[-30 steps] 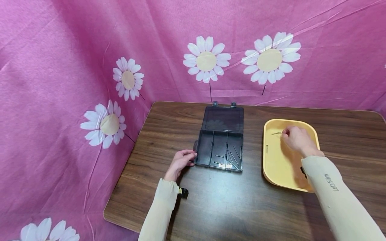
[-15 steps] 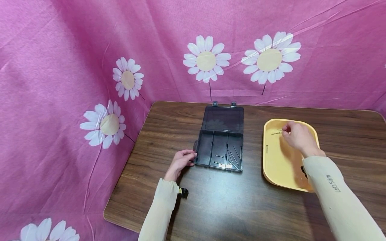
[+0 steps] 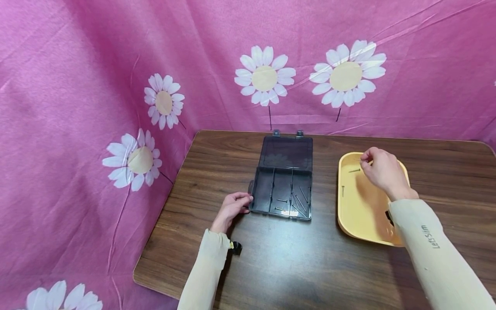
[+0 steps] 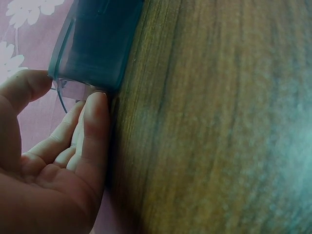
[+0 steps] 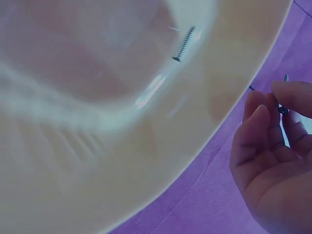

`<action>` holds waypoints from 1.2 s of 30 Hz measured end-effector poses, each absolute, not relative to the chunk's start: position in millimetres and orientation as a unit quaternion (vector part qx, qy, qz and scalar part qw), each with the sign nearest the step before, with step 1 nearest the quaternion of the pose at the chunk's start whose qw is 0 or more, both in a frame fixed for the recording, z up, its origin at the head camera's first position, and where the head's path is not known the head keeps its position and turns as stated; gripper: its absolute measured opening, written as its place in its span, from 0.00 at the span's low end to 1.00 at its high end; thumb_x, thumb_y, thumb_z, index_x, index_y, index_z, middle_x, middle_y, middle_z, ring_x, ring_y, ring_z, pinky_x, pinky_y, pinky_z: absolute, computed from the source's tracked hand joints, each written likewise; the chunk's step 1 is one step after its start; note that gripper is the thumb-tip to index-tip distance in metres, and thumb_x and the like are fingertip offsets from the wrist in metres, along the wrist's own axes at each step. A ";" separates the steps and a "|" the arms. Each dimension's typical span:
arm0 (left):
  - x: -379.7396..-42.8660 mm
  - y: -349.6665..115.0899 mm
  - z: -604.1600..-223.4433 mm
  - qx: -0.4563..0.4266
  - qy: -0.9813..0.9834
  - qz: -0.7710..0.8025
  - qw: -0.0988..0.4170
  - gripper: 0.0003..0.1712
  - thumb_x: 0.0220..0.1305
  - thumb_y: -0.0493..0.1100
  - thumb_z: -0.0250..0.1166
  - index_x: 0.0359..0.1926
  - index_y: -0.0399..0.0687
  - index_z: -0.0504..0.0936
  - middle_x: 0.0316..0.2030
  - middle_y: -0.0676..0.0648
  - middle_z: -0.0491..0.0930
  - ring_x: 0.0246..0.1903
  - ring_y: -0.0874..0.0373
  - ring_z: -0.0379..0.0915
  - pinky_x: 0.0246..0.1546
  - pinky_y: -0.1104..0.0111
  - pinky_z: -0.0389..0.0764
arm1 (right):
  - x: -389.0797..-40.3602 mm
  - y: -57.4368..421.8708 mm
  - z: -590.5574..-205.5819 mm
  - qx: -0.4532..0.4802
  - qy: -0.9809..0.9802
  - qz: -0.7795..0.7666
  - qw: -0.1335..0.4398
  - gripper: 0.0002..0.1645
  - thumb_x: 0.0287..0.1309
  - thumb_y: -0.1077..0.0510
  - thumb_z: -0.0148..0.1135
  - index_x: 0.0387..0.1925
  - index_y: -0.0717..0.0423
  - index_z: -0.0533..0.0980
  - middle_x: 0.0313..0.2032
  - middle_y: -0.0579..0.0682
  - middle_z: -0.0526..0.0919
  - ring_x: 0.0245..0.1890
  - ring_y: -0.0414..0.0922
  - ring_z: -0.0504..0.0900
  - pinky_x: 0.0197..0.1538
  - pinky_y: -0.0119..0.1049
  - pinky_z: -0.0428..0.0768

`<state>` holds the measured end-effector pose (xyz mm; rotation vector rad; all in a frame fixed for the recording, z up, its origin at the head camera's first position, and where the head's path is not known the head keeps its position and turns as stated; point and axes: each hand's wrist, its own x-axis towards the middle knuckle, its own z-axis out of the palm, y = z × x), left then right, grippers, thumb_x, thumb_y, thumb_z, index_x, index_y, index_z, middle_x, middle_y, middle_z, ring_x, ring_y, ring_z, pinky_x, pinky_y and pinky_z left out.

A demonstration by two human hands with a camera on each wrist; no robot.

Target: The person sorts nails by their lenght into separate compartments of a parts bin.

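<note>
A dark see-through compartment box (image 3: pixel 262 189) lies with its lid (image 3: pixel 286 151) folded back. My left hand (image 3: pixel 231 209) grips its left edge; in the left wrist view the thumb lies on the upper rim and the fingers against the lower side. Two short screws (image 3: pixel 281 201) lie in the middle compartment and several longer ones (image 3: pixel 299 201) in the right one. Over the far part of a yellow tray (image 3: pixel 364 215), my right hand (image 3: pixel 381 172) pinches a screw (image 5: pixel 283 110), partly hidden by the fingers. Two screws (image 3: pixel 354 171) remain lying inside the tray.
Both box and tray rest on a brown wooden table (image 3: pixel 271 262), with a strip of tabletop between them. Behind and to the left hangs a pink cloth (image 3: pixel 209 64) with white daisies.
My right hand has lifted slightly and moved toward the tray's far rim with the pinched screw, uncovering more of the screw lying there. The left hand and box have stayed put.
</note>
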<state>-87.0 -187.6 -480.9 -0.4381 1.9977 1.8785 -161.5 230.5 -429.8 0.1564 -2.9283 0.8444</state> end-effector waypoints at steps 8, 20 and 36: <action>-85.0 -186.7 -477.1 -0.150 0.711 0.664 0.177 0.17 0.61 0.34 0.64 0.49 0.27 0.78 0.43 0.37 0.83 0.32 0.62 0.77 0.35 0.69 0.84 | -161.1 223.7 -420.6 0.035 -0.954 0.287 0.074 0.10 0.60 0.60 0.52 0.39 0.61 0.76 0.38 0.64 0.80 0.35 0.60 0.76 0.34 0.50 0.70; -83.7 -185.8 -474.7 -0.150 0.712 0.663 0.176 0.17 0.61 0.34 0.63 0.49 0.27 0.78 0.39 0.44 0.84 0.32 0.63 0.77 0.35 0.70 0.84 | -157.9 214.7 -413.9 0.035 -0.948 0.304 0.088 0.11 0.63 0.57 0.52 0.39 0.60 0.76 0.37 0.61 0.80 0.33 0.55 0.76 0.32 0.43 0.69; -83.2 -187.1 -474.7 -0.150 0.713 0.662 0.179 0.17 0.61 0.35 0.64 0.49 0.28 0.78 0.39 0.45 0.84 0.32 0.63 0.77 0.35 0.71 0.84 | -152.9 194.2 -393.9 0.043 -0.939 0.318 0.127 0.09 0.62 0.59 0.53 0.38 0.61 0.76 0.34 0.59 0.78 0.33 0.53 0.74 0.35 0.43 0.67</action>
